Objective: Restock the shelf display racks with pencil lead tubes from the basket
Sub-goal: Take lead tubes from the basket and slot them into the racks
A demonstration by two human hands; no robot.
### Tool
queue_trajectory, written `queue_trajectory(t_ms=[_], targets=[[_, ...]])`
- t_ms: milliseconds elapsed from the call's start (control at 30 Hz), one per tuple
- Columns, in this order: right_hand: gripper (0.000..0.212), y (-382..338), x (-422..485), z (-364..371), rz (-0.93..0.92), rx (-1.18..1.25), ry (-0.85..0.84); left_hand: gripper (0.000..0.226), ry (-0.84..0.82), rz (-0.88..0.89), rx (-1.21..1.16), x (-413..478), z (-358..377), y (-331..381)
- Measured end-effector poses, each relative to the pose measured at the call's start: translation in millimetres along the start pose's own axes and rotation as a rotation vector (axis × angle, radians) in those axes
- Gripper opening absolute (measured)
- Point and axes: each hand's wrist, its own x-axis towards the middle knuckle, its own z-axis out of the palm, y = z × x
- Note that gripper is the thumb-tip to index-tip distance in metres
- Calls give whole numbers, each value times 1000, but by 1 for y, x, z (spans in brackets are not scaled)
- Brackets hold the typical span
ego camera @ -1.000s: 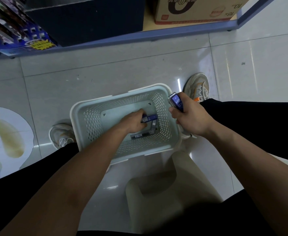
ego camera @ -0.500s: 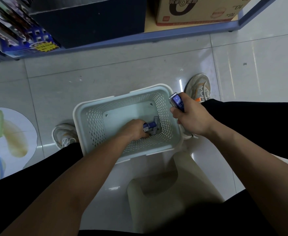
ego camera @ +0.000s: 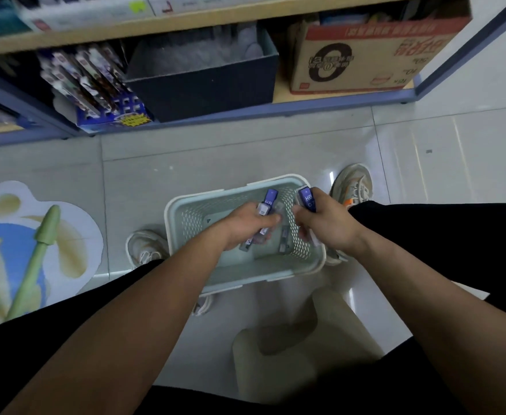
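Blurred lead tubes half-hidden in left hand

Dim light, motion blur throughout, floor glare, wide-angle edge bending

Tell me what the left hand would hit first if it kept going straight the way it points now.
Probably the basket's far right wall. The left hand, shut on a lead tube, points forward and slightly right across the basket. If it is already above the rim, which one view cannot settle, the right hand's tube comes next.

Left hand has lifted a lead tube clear of the basket floor.
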Motion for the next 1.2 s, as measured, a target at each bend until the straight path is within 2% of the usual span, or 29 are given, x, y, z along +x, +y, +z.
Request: queue_trajectory(t_ms=[100,200,333,433,533,700,867,1033,1200], targets=[[16,-11,-10,-3,29,223,-47,9,102,36,-197,-32,5,22],[20,-26,-18,-6,78,446,-49,9,201,82,-364,-60,13,33],[12,-46,-24,-2,118,624,-39,11,406,188,-424,-79,32,29],[15,-52,-26,6,131,698,-75,16,479,232,-447,-83,43,26],[26,-50,-27,14,106,693,-124,16,494,251,-508,-82,46,28],[22,-45,-25,20,2,600,-134,46,536,215,-511,-78,42,24],[17,-40,-20,24,-37,546,-60,34,522,205,-508,-74,41,21],[14,-38,-12,31,-38,578,-4,43,535,162,-499,-69,37,19],[12,-39,-8,35,-37,651,40,20,557,183,-383,-68,39,27]])
